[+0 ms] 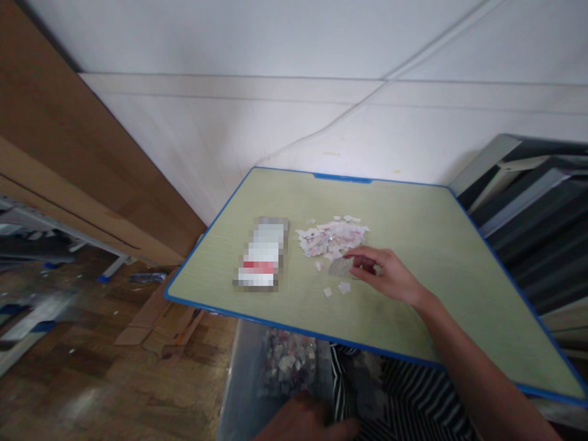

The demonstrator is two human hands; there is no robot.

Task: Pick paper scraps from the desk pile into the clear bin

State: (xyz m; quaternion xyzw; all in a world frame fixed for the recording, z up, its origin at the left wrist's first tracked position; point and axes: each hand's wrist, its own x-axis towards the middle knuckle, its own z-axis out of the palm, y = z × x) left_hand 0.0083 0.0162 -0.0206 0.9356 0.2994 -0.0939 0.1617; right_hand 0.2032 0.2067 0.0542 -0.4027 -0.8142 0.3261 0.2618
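Reaching across a tilted view of a small desk, the right hand (388, 275) rests on the table (441, 257), a smooth, pale green laminate top with a bright blue plastic rim and rounded corners. Its thumb and fingers are drawn close together, pinching the right edge of a grey scrap (340, 267), a thin, flat, speckled piece with ragged edges. The grey scrap lies flat on the tabletop near the middle of the desk. Its long axis runs roughly from 9 to 3 o'clock, with the free end towards 9 o'clock and the held end towards 3.

Just beyond it, at 11 o'clock from the hand, sits a paper pile (331, 236), a low, loose heap of small torn white and pink bits. Two white loose bits (343, 286) lie at 7 o'clock from the fingertips. At 9 o'clock, well apart, stands a blurred packet (263, 252), rectangular, white with a red band, with its long axis running from 12 to 6.

Below the desk's near edge, the left hand (307, 422) is half cut off by the picture, so its grip cannot be told. It is beside a clear plastic bin (245, 373) holding more scraps, next to striped cloth (404, 392).
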